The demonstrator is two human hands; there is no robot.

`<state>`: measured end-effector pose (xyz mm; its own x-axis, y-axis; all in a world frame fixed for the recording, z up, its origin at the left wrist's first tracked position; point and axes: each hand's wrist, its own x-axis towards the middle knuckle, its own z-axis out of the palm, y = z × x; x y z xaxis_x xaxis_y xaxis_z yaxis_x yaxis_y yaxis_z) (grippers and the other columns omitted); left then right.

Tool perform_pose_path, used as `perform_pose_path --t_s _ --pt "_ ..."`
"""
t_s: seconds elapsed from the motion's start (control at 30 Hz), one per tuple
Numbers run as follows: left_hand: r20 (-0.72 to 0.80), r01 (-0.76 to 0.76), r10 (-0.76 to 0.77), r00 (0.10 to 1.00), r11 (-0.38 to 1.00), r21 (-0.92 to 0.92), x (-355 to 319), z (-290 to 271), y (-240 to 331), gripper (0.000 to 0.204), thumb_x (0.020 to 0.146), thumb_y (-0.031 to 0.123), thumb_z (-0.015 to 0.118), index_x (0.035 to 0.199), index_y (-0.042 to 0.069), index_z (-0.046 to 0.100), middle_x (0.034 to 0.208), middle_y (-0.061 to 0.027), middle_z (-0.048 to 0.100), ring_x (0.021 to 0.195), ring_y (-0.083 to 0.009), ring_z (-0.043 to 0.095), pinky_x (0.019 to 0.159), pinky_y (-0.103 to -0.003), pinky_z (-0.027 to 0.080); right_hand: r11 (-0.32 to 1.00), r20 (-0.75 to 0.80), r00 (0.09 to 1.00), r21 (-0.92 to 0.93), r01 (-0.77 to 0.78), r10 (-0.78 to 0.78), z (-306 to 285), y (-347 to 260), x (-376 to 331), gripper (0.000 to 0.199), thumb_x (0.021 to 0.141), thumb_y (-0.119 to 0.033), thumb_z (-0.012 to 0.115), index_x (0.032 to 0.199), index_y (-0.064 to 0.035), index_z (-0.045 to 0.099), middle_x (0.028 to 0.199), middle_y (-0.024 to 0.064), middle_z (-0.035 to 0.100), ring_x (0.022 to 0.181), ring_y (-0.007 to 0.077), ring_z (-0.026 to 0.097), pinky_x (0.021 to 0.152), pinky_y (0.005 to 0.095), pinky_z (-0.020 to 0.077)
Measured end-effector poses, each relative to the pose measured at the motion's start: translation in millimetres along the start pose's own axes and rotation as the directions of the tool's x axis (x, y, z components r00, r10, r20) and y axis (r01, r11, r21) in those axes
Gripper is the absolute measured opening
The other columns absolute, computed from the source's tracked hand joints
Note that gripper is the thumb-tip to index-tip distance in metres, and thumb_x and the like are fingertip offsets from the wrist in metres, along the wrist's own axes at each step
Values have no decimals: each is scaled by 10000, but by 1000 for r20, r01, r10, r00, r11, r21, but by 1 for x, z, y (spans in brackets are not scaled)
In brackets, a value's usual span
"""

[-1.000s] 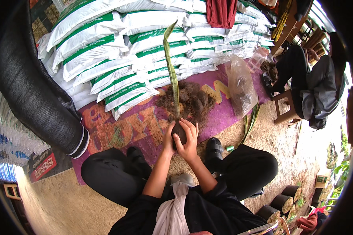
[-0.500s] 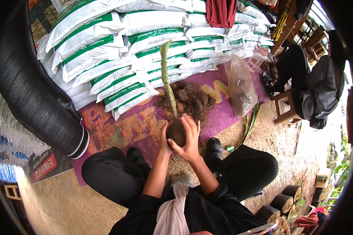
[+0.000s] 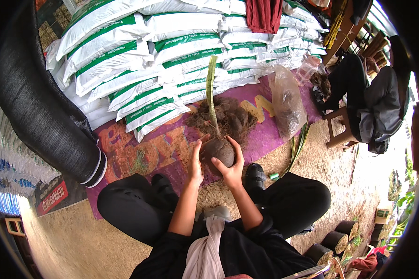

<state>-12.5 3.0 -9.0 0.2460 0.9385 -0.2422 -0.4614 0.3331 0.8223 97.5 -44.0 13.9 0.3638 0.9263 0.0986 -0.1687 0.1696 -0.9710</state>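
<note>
Between my legs I hold a plant ball [image 3: 218, 151], round, dark brown and smooth-looking, with one long, narrow, mottled green leaf [image 3: 211, 93] rising from its top and leaning slightly left. Cupped against the ball's left side is my left hand [image 3: 197, 162], its fingers pointing forward. My right hand [image 3: 233, 165] curves around the right side, with the thumb across the near face. The ball's underside is hidden. Just beyond it lies a heap of brown fibre [image 3: 228, 116] with dark rounded lumps in it, on a purple printed sheet [image 3: 167, 153].
White-and-green sacks [image 3: 186, 46] are stacked at the back. A clear plastic bag [image 3: 286, 100] stands right of the fibre, near long green leaves [image 3: 299, 146]. A person in dark clothes [image 3: 381, 102] sits on a brown stool [image 3: 336, 126] at right. Black rolled mesh [image 3: 46, 102] bulges at left.
My right hand has slid from the ball's top to its right side, uncovering more of it. The leaf has swung rightward and stands straighter.
</note>
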Motion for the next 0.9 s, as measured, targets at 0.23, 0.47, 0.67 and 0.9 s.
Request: perform_pose_path --t_s 0.23,0.47,0.67,0.9 --pt "413 173 42 910 867 -468 2 -7 -8 609 942 456 374 1358 15 421 1352 -135 483 1194 -252 518 1026 -407 407 717 202 898 -545 435 -391 5 4 -8 728 662 -403 758 1263 -66 524 1395 206 385 1323 385 326 1082 594 134" --pt "177 252 -196 964 883 -395 5 -25 -19 381 877 363 539 1064 38 608 980 -123 654 839 -231 668 767 -370 556 656 291 874 -579 485 -389 7 7 -10 650 686 -450 725 1195 -73 580 1451 222 317 1361 424 242 1082 606 104" --pt "48 198 -198 979 870 -452 8 -22 -15 400 848 376 570 1042 31 623 970 -144 667 841 -248 672 760 -394 560 914 155 937 -220 341 -313 2 1 3 714 783 -457 618 1333 -32 458 1458 224 310 1364 379 273 1118 482 159" --pt "7 196 -211 978 897 -395 5 -14 -8 359 844 331 586 1033 28 623 963 -133 669 873 -233 661 777 -379 546 884 -217 907 -390 259 -362 -19 -36 20 755 927 -575 323 1453 -36 266 1495 189 263 1404 319 200 1143 434 144"
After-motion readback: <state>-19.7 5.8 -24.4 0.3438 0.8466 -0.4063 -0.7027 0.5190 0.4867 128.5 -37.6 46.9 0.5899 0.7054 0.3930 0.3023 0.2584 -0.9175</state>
